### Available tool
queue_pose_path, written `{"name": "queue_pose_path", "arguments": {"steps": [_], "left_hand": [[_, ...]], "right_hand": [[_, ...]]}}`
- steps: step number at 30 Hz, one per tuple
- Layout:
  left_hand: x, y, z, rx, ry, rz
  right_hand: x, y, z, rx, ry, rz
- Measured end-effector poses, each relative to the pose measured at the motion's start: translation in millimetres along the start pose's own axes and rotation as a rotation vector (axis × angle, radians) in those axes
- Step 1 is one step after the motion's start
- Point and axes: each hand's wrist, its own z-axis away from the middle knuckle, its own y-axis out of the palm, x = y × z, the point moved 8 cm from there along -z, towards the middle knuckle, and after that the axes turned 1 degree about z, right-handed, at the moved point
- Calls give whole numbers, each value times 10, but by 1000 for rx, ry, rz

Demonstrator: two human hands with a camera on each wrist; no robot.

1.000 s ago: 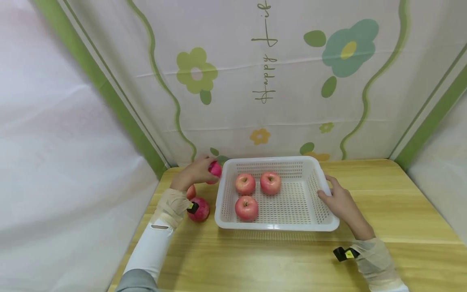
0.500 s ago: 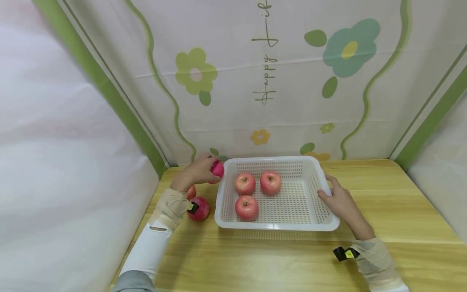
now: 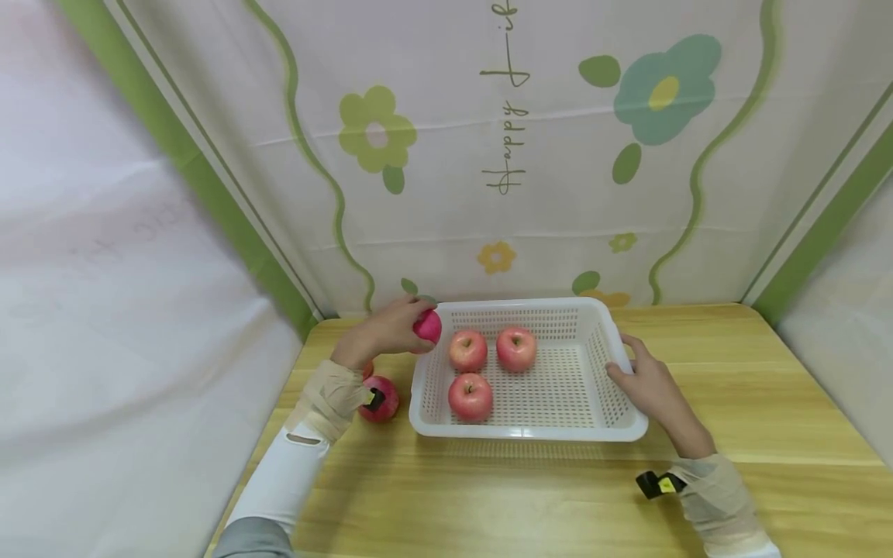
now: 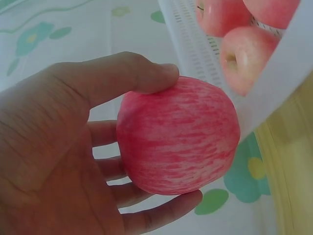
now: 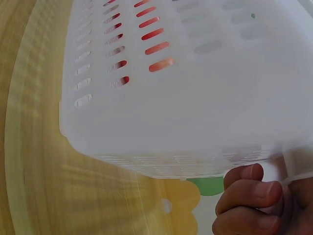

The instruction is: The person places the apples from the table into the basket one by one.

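Observation:
My left hand (image 3: 392, 327) holds a pink-red apple (image 3: 428, 327) at the left rim of a white plastic basket (image 3: 519, 432). In the left wrist view, the thumb lies over the top of the striped apple (image 4: 181, 137) and the fingers curl beneath it. Three apples sit inside the basket, among them a front one (image 3: 470, 397) and one further right (image 3: 517, 349). My right hand (image 3: 650, 381) grips the basket's right rim, thumb inside. The right wrist view has its curled fingers (image 5: 249, 196) under the rim, outside the slotted wall.
On the wooden table (image 3: 516, 496), left of the basket, lies a darker red apple (image 3: 382, 399). Another apple (image 3: 367, 368) behind it is mostly hidden by my left wrist. A floral curtain (image 3: 432, 217) hangs behind the table, with white cloth at both sides.
My left hand has carried the apple rightward, from beside the basket to over its left rim. The right hand and basket stay put.

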Motion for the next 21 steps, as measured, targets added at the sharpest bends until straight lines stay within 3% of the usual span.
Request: {"name": "queue_pose_path", "arguments": {"steps": [6,15,21], "left_hand": [[-95,7,-24,29,10,-3],[-228,26,-59,68,36,82],[-304,37,-108,82,45,60]], "right_hand": [[17,-15,4,5,10,-5],[21,-15,-5,9,22,-7],[38,-31,-6,14,29,-12]]}}
